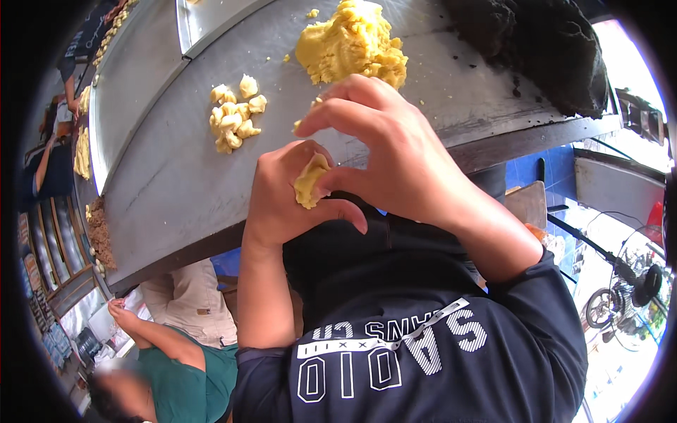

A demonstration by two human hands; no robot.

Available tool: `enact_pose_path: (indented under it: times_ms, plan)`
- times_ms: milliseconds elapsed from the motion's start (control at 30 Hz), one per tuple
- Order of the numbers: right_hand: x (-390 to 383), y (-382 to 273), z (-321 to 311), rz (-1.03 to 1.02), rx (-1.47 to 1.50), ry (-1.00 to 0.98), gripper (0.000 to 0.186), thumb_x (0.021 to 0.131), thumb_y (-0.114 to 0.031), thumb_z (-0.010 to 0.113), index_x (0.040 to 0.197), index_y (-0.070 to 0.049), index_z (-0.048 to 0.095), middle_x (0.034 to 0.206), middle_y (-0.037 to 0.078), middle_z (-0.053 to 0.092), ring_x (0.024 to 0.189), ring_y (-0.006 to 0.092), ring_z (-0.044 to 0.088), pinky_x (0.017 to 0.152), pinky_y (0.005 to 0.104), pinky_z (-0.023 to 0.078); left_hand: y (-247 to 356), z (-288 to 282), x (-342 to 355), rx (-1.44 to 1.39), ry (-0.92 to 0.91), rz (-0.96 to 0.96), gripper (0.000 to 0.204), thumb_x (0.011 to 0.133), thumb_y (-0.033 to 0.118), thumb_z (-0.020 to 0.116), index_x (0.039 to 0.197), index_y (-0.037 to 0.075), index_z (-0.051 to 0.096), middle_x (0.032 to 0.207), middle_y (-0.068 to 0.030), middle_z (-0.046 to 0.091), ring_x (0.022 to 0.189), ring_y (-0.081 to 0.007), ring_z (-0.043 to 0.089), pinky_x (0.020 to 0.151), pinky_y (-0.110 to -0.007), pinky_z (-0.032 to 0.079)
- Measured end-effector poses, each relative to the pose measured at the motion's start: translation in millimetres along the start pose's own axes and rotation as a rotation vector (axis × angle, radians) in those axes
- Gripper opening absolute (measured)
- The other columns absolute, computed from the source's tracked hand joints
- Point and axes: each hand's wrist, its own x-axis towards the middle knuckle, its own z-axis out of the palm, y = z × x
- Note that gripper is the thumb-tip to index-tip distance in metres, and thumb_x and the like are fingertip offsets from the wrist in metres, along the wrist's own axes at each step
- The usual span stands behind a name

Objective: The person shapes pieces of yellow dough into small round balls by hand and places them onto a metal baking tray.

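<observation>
In my left hand (271,187), held up near the table edge, rests a small piece of pale dough with yellow paste (308,187) on it. The fingers curl round it, while the left thumb sticks out to the side. My right hand (398,144) arches above, its thumb tip touching the paste and its index finger bent well apart from the thumb. Beyond my hands, a large crumbly mound of yellow paste (352,44) lies on the metal tabletop (162,190). Left of it is a small pile of pale dough pieces (231,120).
A large black mass (536,53) covers the table's far right. Metal trays (137,84) stand at the left, with brown crumbs (100,233) at the table's left end. A person in a green shirt (190,374) is at lower left; other people work farther off.
</observation>
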Motion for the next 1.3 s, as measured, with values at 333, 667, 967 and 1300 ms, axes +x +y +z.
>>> enact_pose_path:
  times_ms: [333,667,967,1300]
  plan:
    - [-6.6,27.3,-40.6,0.048,-0.515,0.063,0.023,0.088,-0.011,0.077,0.108,-0.014,0.087,0.106,0.009,0.075,0.107,0.033,0.073,0.09,0.0454,0.063,2.5,-9.8,-6.1,-0.566,0.059,-0.176,0.064,0.1,0.058,0.087,0.127,0.004,0.065,0.106,0.0003,0.061,0.089,-0.0091,0.052,0.083,-0.025,0.046]
    - [-6.8,25.0,-19.5,-0.058,-0.492,-0.107,0.009,0.091,-0.008,0.071,0.098,-0.008,0.076,0.106,0.008,0.073,0.105,0.0321,0.073,0.091,0.0438,0.062,1.7,-9.7,-5.9,-0.721,0.153,-0.225,0.056,0.121,0.054,0.054,0.125,-0.001,0.066,0.1,-0.0089,0.064,0.076,-0.0123,0.053,0.067,-0.029,0.044]
    - [-15.1,35.6,-23.1,-0.015,-0.373,-0.089,0.009,0.091,-0.01,0.074,0.097,-0.009,0.08,0.104,0.008,0.072,0.103,0.031,0.073,0.087,0.0442,0.062,-6.0,-5.3,-2.8,-0.765,0.158,-0.086,0.043,0.123,0.043,0.057,0.119,0.003,0.073,0.103,-0.0034,0.068,0.07,-0.007,0.053,0.061,-0.024,0.043]
    - [-11.9,32.8,-22.2,-0.013,-0.388,-0.125,0.018,0.097,-0.01,0.081,0.115,-0.009,0.081,0.113,0.009,0.075,0.108,0.0335,0.074,0.088,0.0467,0.062,-2.8,-2.3,-9.9,-0.622,0.124,-0.135,0.03,0.121,0.035,0.065,0.116,0.005,0.07,0.095,0.0022,0.064,0.07,-0.0026,0.047,0.061,-0.022,0.039]
